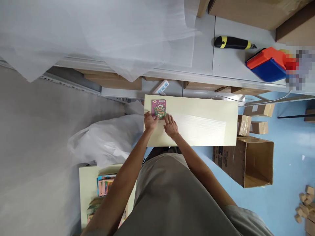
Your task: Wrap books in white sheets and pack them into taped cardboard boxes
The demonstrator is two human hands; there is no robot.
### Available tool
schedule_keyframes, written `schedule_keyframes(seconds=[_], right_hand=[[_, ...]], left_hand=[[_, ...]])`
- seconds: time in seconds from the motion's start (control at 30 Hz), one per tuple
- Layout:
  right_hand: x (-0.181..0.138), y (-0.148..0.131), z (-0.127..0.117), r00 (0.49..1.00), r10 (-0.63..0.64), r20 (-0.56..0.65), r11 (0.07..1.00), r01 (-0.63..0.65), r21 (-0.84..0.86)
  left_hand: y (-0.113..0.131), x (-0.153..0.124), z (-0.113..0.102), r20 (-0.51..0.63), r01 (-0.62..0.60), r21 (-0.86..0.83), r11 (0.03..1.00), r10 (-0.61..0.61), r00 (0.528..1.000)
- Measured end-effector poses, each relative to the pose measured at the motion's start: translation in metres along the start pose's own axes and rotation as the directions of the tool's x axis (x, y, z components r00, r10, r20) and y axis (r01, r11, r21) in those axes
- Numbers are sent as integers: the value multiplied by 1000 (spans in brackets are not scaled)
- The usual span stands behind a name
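A small pink picture book (159, 108) with a colourful illustrated cover lies near the left end of a narrow cream table (189, 103). My left hand (150, 122) is at the book's lower left corner, fingers curled at its edge and thumb against its lower side. Close to the lower right corner rests my right hand (171, 126), its fingers stretched out and apart. A thin translucent white sheet (204, 129) lies flat on the table, to the right of my right hand.
White foam sheeting (98, 32) hangs over the grey workbench (204, 49). On that bench lie a black and yellow cutter (233, 42) and a red and blue tape dispenser (269, 64). An open carton (258, 162) stands right; stacked books (105, 185) sit lower left.
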State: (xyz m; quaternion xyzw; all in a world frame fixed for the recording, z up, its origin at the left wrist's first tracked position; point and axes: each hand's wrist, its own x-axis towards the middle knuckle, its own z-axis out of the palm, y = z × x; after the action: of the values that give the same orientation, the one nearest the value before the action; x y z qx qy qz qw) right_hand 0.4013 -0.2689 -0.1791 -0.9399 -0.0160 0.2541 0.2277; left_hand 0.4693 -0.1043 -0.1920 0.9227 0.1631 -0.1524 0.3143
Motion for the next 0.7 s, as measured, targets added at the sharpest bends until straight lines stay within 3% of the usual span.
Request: schedule_keyframes(seconds=[0.07, 0.17, 0.27, 0.37, 0.47, 0.57, 0.7], right_hand=[[3, 0, 1, 999, -34, 29, 999, 34, -2], [5, 5, -3, 997, -57, 48, 998, 58, -15], [0, 17, -13, 988, -137, 74, 990, 139, -28], [-21, 42, -20, 985, -174, 10, 984, 174, -27], [-53, 81, -22, 990, -98, -103, 995, 96, -24], [-82, 126, -20, 982, 66, -178, 998, -68, -4], [-95, 160, -17, 981, 132, -141, 991, -131, 14]], left_hand=[[6, 7, 4, -26, 73, -28, 997, -74, 997], [12, 11, 2, 20, 154, -69, 986, -153, 988], [14, 11, -9, 56, 141, -138, 980, -135, 989], [12, 1, -27, 17, 93, -225, 970, -92, 996], [11, -20, -47, -9, 64, -328, 942, -71, 997], [20, -51, -59, 2, 70, -431, 900, -76, 997], [55, -93, -48, 56, 88, -486, 870, -69, 996]])
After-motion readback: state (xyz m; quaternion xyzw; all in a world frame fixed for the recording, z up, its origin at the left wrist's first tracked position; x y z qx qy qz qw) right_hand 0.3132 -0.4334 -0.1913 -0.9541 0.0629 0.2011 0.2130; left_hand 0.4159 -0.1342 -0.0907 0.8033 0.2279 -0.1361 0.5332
